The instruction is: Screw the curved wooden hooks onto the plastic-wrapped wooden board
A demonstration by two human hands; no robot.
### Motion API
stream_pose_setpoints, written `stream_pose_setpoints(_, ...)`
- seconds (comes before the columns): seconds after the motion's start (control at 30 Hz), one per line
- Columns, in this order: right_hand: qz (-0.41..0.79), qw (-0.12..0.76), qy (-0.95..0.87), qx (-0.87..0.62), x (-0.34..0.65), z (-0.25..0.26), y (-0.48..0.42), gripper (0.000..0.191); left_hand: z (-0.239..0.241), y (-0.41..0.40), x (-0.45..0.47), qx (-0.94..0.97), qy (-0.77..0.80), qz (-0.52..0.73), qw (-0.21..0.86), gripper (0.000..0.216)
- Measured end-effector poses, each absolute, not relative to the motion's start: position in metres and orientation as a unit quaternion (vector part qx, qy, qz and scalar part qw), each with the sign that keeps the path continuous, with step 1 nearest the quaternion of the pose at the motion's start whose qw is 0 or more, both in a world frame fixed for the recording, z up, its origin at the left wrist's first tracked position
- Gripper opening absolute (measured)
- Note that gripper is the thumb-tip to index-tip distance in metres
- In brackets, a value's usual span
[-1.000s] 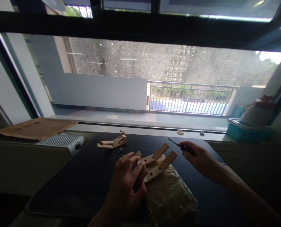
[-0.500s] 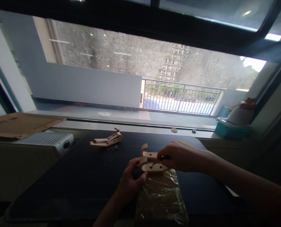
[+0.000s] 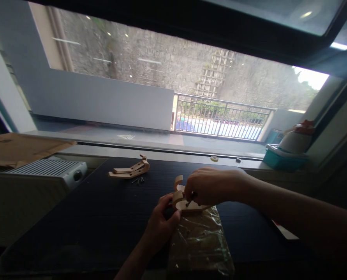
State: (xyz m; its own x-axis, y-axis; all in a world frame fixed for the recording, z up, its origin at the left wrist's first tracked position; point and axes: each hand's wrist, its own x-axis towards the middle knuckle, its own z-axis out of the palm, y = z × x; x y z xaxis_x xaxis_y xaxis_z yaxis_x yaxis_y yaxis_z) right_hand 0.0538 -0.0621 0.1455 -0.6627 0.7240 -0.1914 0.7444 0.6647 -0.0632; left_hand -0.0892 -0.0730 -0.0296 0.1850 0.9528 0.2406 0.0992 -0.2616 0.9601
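"Pale wood, two hooked pieces side by side: where do they sit?"

"At the far end of a package (image 3: 198, 243) wrapped in shiny clear film, on the dark bench (image 3: 82, 217). The near hook (image 3: 178, 197) and the far hook (image 3: 178, 181) both have their curled ends up, on the left."

"What is the left hand (image 3: 161, 221) doing?"

"Gripping the near hook by its curl, thumb at the lower edge, fingers behind."

"And the right hand (image 3: 204, 187)?"

"Bunched tightly around a slim dark tool (image 3: 190, 200), its tip slanting down at the near hook. I can't tell whether it sits in a hole; the hand covers part of the wood."

"Anything else on the bench?"

"Two more wooden pieces (image 3: 131, 171) lie close together towards the back left, some small metal screws (image 3: 138, 180) just beside them."

"Beyond it?"

"A teal box (image 3: 284, 158) on the windowsill (image 3: 176, 153) at right; at left, a white radiator (image 3: 52, 168), partly under brown paper (image 3: 21, 148)."
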Motion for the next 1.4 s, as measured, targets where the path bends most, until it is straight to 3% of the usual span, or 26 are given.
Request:
stream_pose_setpoints(0.1, -0.095, 0.14, 0.891, 0.422, 0.041, 0.148, -0.051, 0.018, -0.03, -0.073, -0.089, 0.621, 0.43, 0.487, 0.439, 0.036)
stream_pose_setpoints(0.23, -0.136, 0.127, 0.848, 0.497, 0.042, 0.14, -0.038, 0.005, -0.029, -0.073, -0.087, 0.617, 0.427, 0.493, 0.441, 0.036)
stream_pose_setpoints(0.33, -0.112, 0.12, 0.821, 0.546, 0.048, 0.137, -0.038, 0.011, -0.029, -0.073, -0.086, 0.613, 0.42, 0.498, 0.447, 0.035)
stream_pose_setpoints(0.5, -0.064, 0.213, 0.832, 0.509, 0.045, 0.155, -0.047, 0.042, -0.031, -0.071, -0.086, 0.599, 0.421, 0.499, 0.464, 0.039)
stream_pose_setpoints(0.63, -0.045, 0.232, 0.863, 0.446, 0.041, 0.169, -0.053, 0.025, -0.03, -0.071, -0.085, 0.59, 0.43, 0.501, 0.464, 0.04)
stream_pose_setpoints(0.8, 0.018, 0.188, 0.907, 0.377, 0.045, 0.161, -0.054, 0.013, -0.03, -0.072, -0.085, 0.594, 0.424, 0.502, 0.464, 0.038)
stream_pose_setpoints(1.07, 0.026, 0.183, 0.857, 0.481, 0.038, 0.154, -0.052, 0.021, -0.031, -0.073, -0.085, 0.582, 0.434, 0.506, 0.466, 0.04)
stream_pose_setpoints(1.27, -0.058, 0.256, 0.856, 0.446, 0.028, 0.174, -0.051, 0.025, -0.029, -0.075, -0.085, 0.576, 0.439, 0.499, 0.476, 0.042)
stream_pose_setpoints(1.4, -0.083, 0.207, 0.891, 0.394, 0.039, 0.166, -0.048, 0.019, -0.028, -0.074, -0.084, 0.584, 0.44, 0.492, 0.473, 0.04)
